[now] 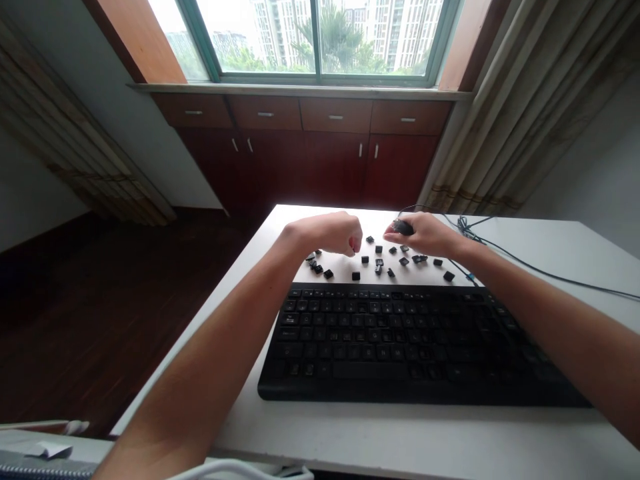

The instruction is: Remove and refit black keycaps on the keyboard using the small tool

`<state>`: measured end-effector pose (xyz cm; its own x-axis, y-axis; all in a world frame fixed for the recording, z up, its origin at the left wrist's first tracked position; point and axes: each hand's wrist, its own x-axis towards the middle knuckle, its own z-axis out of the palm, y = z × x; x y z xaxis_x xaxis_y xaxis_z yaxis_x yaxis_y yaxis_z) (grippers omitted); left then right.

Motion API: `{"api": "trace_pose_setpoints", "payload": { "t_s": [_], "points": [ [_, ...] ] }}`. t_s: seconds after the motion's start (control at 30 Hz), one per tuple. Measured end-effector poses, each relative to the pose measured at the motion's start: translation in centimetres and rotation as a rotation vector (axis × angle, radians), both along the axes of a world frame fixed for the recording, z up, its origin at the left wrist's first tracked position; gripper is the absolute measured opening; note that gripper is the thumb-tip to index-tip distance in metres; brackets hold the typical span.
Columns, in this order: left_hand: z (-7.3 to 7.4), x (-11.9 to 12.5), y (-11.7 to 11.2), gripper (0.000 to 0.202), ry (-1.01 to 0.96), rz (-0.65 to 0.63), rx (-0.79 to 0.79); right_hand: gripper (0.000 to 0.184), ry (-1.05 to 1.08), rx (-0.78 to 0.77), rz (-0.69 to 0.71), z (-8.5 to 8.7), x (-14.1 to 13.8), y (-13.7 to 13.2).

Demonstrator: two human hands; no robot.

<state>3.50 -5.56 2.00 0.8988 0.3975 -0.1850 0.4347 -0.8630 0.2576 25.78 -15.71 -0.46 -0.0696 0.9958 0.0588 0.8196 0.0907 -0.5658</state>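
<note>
A black keyboard (370,388) lies on the white table, and some of its key positions look bare. Several loose black keycaps (356,276) are scattered behind its back edge. My left hand (343,232) is closed above the left part of these keycaps; a tiny dark bit shows at its fingertips, too small to name. Farther right, my right hand (423,232) is closed around a small, rounded black object (403,227), which sticks out between thumb and fingers. Its exact kind is unclear. My right forearm covers the keyboard's right end.
Black cable (545,259) runs over the table's right side, with a tangled bundle (465,225) beyond my right wrist. A white cord (235,467) lies at the near edge. Behind the table stand reddish-brown cabinets (330,167) under a window.
</note>
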Motion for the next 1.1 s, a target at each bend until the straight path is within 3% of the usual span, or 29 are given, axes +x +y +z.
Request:
{"api": "trace_pose_setpoints", "payload": {
  "t_s": [0.17,0.3,0.53,0.7,0.83,1.1],
  "points": [
    [1.0,0.5,-0.8,0.024,-0.196,0.025,-0.142,0.040,0.097,-0.009,0.058,2.5,0.3,-2.0],
    [1.5,1.3,-1.6,0.029,-0.372,0.006,-0.344,0.045,0.178,0.017,0.106,3.8,0.1,-3.3],
    [0.9,2.1,-2.0,0.035,-0.527,0.042,-0.565,0.045,0.299,0.120,0.096,3.5,0.3,-4.0],
    [0.5,2.2,-2.2,0.036,-0.550,0.065,-0.647,0.048,0.352,0.090,0.092,2.5,1.1,-4.4],
    [0.7,2.0,-2.1,0.035,-0.482,0.079,-0.588,0.050,0.270,0.064,0.054,1.9,2.0,-4.8],
    [1.2,1.6,-2.4,0.049,-0.330,0.023,-0.603,0.036,0.158,0.115,0.151,2.4,2.4,-5.6]
  ]
}}
